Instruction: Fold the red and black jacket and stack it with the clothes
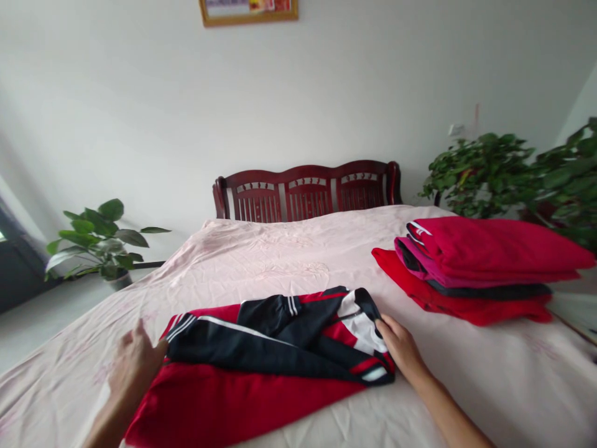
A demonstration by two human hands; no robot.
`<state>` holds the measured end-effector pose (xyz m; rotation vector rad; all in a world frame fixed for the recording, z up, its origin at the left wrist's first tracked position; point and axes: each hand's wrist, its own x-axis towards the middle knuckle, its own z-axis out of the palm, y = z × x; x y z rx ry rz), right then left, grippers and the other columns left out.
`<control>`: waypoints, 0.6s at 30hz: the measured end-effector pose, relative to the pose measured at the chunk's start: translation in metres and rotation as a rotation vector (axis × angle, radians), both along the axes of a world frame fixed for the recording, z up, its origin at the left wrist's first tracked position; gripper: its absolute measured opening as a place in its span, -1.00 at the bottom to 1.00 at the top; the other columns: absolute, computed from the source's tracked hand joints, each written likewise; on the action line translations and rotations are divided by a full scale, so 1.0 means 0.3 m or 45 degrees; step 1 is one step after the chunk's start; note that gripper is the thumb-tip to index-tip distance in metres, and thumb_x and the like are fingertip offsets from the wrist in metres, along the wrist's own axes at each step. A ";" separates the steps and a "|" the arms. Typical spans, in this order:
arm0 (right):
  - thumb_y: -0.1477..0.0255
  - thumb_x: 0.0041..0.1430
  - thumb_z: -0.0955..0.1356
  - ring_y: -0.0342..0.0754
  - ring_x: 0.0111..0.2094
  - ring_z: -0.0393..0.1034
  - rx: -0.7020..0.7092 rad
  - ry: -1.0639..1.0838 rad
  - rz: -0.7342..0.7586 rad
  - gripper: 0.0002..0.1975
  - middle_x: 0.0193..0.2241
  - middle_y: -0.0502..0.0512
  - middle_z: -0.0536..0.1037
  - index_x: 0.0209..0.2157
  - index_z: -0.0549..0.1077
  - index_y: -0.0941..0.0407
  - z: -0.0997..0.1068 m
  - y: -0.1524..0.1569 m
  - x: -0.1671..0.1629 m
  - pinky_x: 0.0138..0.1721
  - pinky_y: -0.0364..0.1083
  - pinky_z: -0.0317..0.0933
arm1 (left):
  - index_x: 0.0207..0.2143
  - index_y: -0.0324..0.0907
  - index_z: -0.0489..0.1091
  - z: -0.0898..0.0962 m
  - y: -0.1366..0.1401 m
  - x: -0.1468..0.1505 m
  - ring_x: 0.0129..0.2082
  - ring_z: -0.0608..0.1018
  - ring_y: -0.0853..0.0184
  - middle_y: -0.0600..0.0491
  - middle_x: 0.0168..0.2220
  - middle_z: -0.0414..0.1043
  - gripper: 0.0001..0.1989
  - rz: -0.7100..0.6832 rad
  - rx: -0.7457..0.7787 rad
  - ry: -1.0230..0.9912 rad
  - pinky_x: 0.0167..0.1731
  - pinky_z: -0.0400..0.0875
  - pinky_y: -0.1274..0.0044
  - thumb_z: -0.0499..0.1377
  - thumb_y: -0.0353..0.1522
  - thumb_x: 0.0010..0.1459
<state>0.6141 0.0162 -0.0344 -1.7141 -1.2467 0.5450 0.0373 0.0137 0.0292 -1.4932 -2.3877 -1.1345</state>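
Observation:
A navy, red and white track jacket [242, 348] lies on the bed with its sleeves folded over the body. White stripes run along the navy sleeve and around the cuffs. My right hand [403, 351] pinches the jacket's edge at the collar end. At the opposite end, my left hand [133, 364] is beside the striped cuff, fingers apart and slightly blurred; its thumb side seems to touch the fabric. A stack of folded clothes [504, 249] in red, magenta and dark colours rests to the right of the jacket.
A pale pink sheet [280, 249] covers the bed. Behind it stands a dark red wooden bench back [308, 193] against the wall. Potted plants [100, 239] stand at the left, with leafy plants [485, 174] at the right. A framed picture [249, 22] hangs above.

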 end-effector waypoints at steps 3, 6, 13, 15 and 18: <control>-0.02 -0.01 0.20 0.21 -0.01 0.47 -0.007 0.000 0.009 -0.40 -0.10 0.22 0.63 -0.14 0.54 0.10 -0.005 0.002 0.004 -0.01 0.01 0.28 | 0.28 -0.20 0.20 0.005 0.018 0.098 0.20 0.42 -0.07 -0.22 0.19 0.36 -0.41 -0.297 -0.033 0.214 0.13 0.36 0.09 0.00 -0.16 0.25; 0.00 0.01 0.21 0.20 -0.03 0.48 0.006 0.013 0.016 -0.42 -0.12 0.21 0.64 -0.13 0.54 0.09 -0.004 0.000 0.005 -0.02 0.02 0.29 | 0.22 -0.09 0.31 0.010 0.047 0.246 0.29 0.33 0.02 -0.11 0.21 0.40 -0.49 -0.864 -0.108 0.425 0.26 0.22 0.15 0.05 -0.13 0.28; 0.00 -0.01 0.23 0.21 -0.04 0.49 0.034 0.055 0.003 -0.45 -0.15 0.19 0.65 -0.17 0.55 0.08 0.005 -0.006 0.001 -0.02 0.03 0.30 | -0.10 -0.03 0.51 0.034 0.011 0.450 -0.07 0.55 0.13 0.02 -0.13 0.57 -0.75 -1.293 -0.478 0.581 0.10 0.31 0.26 0.19 -0.23 0.18; 0.01 0.00 0.23 0.21 -0.04 0.49 0.027 0.061 0.012 -0.44 -0.15 0.20 0.64 -0.15 0.54 0.09 0.007 -0.007 0.001 -0.02 0.04 0.30 | -0.28 -0.07 0.50 0.066 -0.035 0.452 -0.25 0.55 0.25 0.08 -0.29 0.54 -0.84 -1.287 -0.591 0.470 -0.17 0.37 0.44 0.12 -0.29 0.22; 0.01 0.02 0.22 0.21 -0.06 0.49 0.029 0.054 0.039 -0.45 -0.16 0.21 0.64 -0.15 0.53 0.10 0.008 -0.006 -0.001 -0.04 0.03 0.30 | -0.42 -0.07 0.46 0.125 -0.105 0.435 -0.45 0.48 0.34 0.16 -0.48 0.46 -0.84 -1.336 -0.845 0.254 -0.45 0.24 0.53 0.14 -0.26 0.17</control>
